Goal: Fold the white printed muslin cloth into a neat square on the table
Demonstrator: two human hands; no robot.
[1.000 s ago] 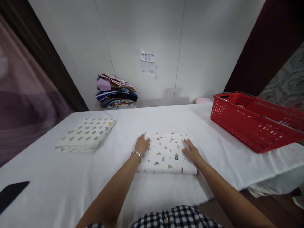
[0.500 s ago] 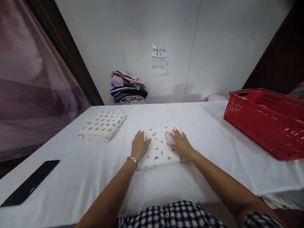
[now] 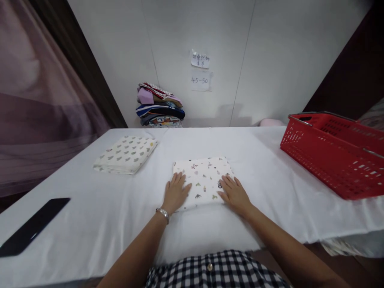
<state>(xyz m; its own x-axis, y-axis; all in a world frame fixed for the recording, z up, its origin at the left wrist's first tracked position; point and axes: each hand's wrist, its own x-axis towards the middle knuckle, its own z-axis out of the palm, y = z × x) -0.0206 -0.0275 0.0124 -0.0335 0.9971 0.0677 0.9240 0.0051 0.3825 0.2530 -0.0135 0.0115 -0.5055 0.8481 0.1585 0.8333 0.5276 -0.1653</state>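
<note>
Near corners of folded printed cloth [image 3: 204,178] covered by left hand [image 3: 175,193] and right hand [image 3: 235,193]; fold edges beneath not visible. Red basket [image 3: 330,160] cut off at right edge; contents not discernible. Black flat object [image 3: 31,226] cropped at left edge, identity unclear. Upper wall note [image 3: 200,60] illegible. Stacked fabrics [image 3: 158,106] too small to count.
</note>
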